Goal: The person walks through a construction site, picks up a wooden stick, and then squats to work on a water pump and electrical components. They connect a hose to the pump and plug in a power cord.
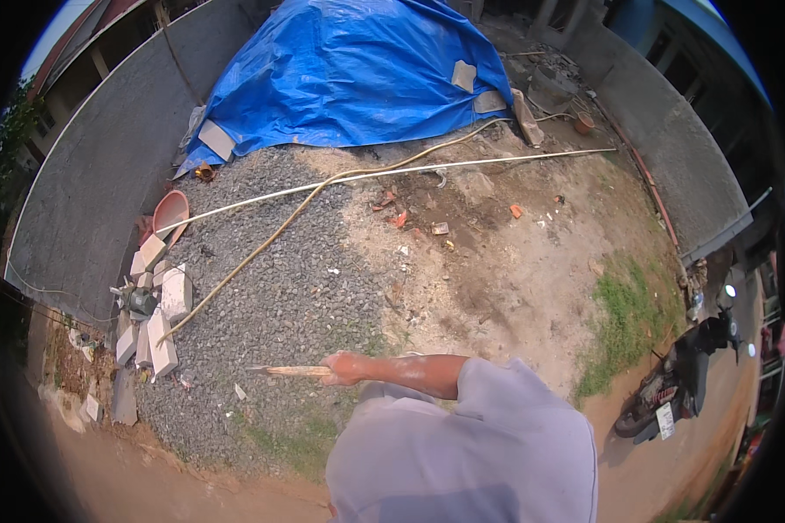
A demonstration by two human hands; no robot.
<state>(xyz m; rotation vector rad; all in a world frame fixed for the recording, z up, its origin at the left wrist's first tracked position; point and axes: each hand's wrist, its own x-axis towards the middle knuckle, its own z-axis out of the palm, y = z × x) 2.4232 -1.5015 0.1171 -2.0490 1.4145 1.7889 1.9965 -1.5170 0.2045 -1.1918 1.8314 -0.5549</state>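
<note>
My right arm, bare below a pale grey sleeve, reaches leftward across the front of my body. At its end my right hand (346, 368) is closed around a wooden-handled tool (295, 370). The pale handle points left and ends in a short, thin grey tip; the kind of tool cannot be made out. It is held out above grey gravel (262, 288). My left hand does not show; only a sliver of skin appears beside my shirt at the lower edge.
A blue tarpaulin (349, 78) covers a large heap ahead. A white pipe (445, 166) and a tan hose (275, 235) cross the ground. Pale blocks (176, 295) and an orange basin (172, 209) sit along the left wall (96, 192). A motorcycle (672, 383) stands at right.
</note>
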